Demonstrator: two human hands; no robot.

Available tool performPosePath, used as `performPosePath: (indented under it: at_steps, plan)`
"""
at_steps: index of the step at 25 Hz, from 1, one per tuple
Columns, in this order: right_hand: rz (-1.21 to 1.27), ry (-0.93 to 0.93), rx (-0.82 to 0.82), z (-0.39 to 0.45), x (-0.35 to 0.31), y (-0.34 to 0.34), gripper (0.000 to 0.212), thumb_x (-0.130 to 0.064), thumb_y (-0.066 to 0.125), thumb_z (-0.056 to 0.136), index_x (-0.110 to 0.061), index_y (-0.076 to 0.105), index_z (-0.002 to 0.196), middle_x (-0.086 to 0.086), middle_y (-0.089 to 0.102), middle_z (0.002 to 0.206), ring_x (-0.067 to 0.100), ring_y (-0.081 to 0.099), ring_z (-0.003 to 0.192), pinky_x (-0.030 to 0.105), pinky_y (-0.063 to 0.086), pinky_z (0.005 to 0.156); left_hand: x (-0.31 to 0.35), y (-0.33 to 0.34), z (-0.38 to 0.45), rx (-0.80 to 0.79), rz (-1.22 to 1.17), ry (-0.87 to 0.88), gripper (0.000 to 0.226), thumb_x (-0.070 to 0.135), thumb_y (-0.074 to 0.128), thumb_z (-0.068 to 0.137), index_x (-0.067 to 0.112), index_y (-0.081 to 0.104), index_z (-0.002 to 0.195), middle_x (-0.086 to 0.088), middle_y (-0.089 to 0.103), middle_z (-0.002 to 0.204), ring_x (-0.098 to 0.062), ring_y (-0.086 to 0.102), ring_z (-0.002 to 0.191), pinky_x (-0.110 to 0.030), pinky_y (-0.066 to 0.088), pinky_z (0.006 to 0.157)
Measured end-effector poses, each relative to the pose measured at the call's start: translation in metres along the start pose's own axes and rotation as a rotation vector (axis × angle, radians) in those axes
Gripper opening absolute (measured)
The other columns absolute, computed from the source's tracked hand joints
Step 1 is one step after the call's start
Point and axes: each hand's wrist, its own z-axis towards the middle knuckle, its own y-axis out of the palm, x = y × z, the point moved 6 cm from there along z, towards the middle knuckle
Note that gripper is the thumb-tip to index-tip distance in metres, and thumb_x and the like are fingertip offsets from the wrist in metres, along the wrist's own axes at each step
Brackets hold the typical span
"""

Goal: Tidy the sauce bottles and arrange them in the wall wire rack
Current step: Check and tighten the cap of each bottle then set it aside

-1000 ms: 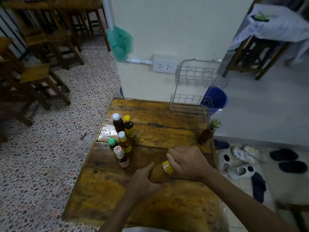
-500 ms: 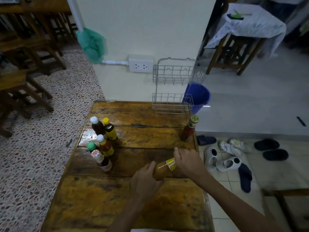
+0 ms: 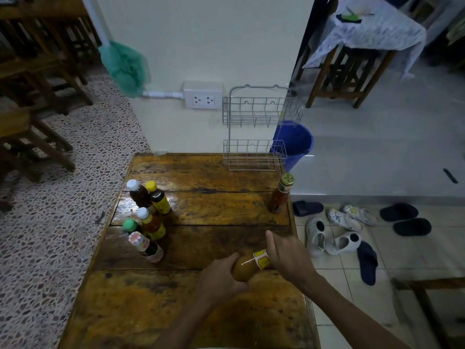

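Just below the centre of the frame both hands meet on one tan sauce bottle (image 3: pixel 247 268), held tilted above the wooden surface (image 3: pixel 206 308) with its neck pointing to the right; the left hand (image 3: pixel 218 280) wraps its fingers round the bottle's base, and the right hand (image 3: pixel 289 255) curls its fingers over the cap end, just past the yellow neck label — whether the cap itself is being turned cannot be told, since the hand hides it. If this is a cap check before racking, the sound way is to keep the base steady in the left hand and twist only with the right; then bring the bottle upright before it travels. The wire rack (image 3: pixel 256 129) hangs on the wall in the upper middle of the frame, both tiers empty, the lower one close above the far edge of the surface. Five more bottles (image 3: pixel 148 217) stand clustered at the left edge and a red sauce bottle (image 3: pixel 280 193) with a green cap stands alone near the right edge — it sits close to the likely path to the rack, so the carried bottle should probably pass above it; filling a tier from one end would likely leave room for the rest.
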Motion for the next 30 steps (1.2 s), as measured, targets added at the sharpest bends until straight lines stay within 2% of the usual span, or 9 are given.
performPosePath:
  at_steps: [1, 3, 5, 8, 10, 14, 17, 24, 30]
  plan:
    - [-0.023, 0.024, -0.015, -0.003, 0.008, 0.005, 0.039, -0.039, 0.03, 0.107, -0.029, 0.047, 0.073, -0.009, 0.044, 0.051, 0.005, 0.033, 0.036, 0.014, 0.019, 0.041, 0.003, 0.002, 0.001, 0.045, 0.065, 0.008, 0.069, 0.057, 0.071, 0.069, 0.038, 0.052, 0.132, 0.012, 0.067, 0.116, -0.013, 0.067, 0.095, -0.034, 0.057, 0.077]
    - [-0.085, 0.053, -0.244, -0.007, 0.02, 0.018, 0.014, -0.023, 0.072, 0.089, -0.013, 0.065, 0.085, 0.001, 0.053, 0.052, 0.012, 0.043, 0.035, 0.021, 0.028, 0.035, 0.013, 0.006, 0.002, 0.107, 0.171, 0.007, 0.067, 0.055, 0.07, 0.075, 0.036, 0.049, 0.136, 0.011, 0.064, 0.125, -0.015, 0.065, 0.106, -0.032, 0.052, 0.084]
    - [-0.073, 0.107, -0.253, -0.003, 0.042, 0.027, 0.051, -0.009, 0.094, 0.058, 0.002, 0.07, 0.101, 0.011, 0.057, 0.053, 0.023, 0.05, 0.035, 0.027, 0.037, 0.031, 0.02, 0.012, 0.009, 0.144, 0.225, 0.013, 0.064, 0.056, 0.068, 0.082, 0.033, 0.047, 0.138, 0.009, 0.061, 0.128, -0.017, 0.062, 0.112, -0.032, 0.05, 0.088]
    - [0.04, 0.267, -0.133, 0.007, 0.043, -0.009, 0.032, -0.047, 0.079, 0.082, -0.02, 0.063, 0.089, 0.003, 0.059, 0.064, 0.017, 0.055, 0.053, 0.03, 0.044, 0.048, 0.029, 0.023, 0.033, 0.127, 0.078, 0.04, 0.066, 0.062, 0.072, 0.082, 0.03, 0.046, 0.133, 0.007, 0.056, 0.126, -0.018, 0.059, 0.111, -0.035, 0.052, 0.087]
    - [0.158, 0.376, 0.008, 0.018, 0.052, -0.029, 0.044, -0.06, 0.066, 0.088, -0.018, 0.056, 0.08, -0.002, 0.058, 0.069, 0.012, 0.055, 0.061, 0.026, 0.043, 0.053, 0.045, 0.026, 0.057, 0.099, -0.121, 0.099, 0.063, 0.056, 0.075, 0.084, 0.029, 0.044, 0.133, 0.007, 0.053, 0.125, -0.017, 0.058, 0.112, -0.038, 0.053, 0.089]
    - [0.103, 0.37, 0.164, 0.04, 0.051, -0.058, 0.04, -0.056, 0.074, 0.084, -0.024, 0.05, 0.09, -0.013, 0.053, 0.076, 0.004, 0.053, 0.065, 0.013, 0.035, 0.054, 0.084, 0.023, 0.106, 0.151, -0.299, 0.146, 0.051, 0.047, 0.073, 0.089, 0.036, 0.048, 0.132, 0.012, 0.061, 0.127, -0.01, 0.062, 0.112, -0.039, 0.055, 0.094]
    - [0.161, 0.397, 0.195, 0.048, 0.061, -0.051, 0.038, -0.049, 0.079, 0.081, -0.026, 0.051, 0.092, -0.009, 0.06, 0.081, 0.008, 0.059, 0.07, 0.013, 0.039, 0.058, 0.1, 0.027, 0.132, 0.181, -0.432, 0.129, 0.038, 0.038, 0.072, 0.093, 0.037, 0.056, 0.128, 0.016, 0.068, 0.121, -0.003, 0.065, 0.103, -0.034, 0.059, 0.09]
    - [0.245, 0.415, 0.18, 0.066, 0.093, -0.041, 0.032, -0.04, 0.079, 0.085, -0.018, 0.061, 0.099, -0.003, 0.063, 0.086, 0.01, 0.06, 0.074, 0.013, 0.044, 0.064, 0.108, 0.038, 0.164, 0.203, -0.428, 0.081, 0.039, 0.03, 0.068, 0.098, 0.024, 0.054, 0.134, 0.006, 0.072, 0.119, -0.004, 0.067, 0.095, -0.01, 0.047, 0.077]
    - [0.259, 0.379, 0.212, 0.067, 0.09, -0.04, 0.029, -0.033, 0.081, 0.084, -0.024, 0.054, 0.095, -0.006, 0.06, 0.082, 0.002, 0.056, 0.07, 0.009, 0.039, 0.06, 0.101, 0.043, 0.17, 0.192, -0.461, 0.007, 0.037, 0.031, 0.071, 0.095, 0.019, 0.054, 0.126, 0.003, 0.073, 0.113, -0.013, 0.072, 0.095, -0.01, 0.044, 0.068]
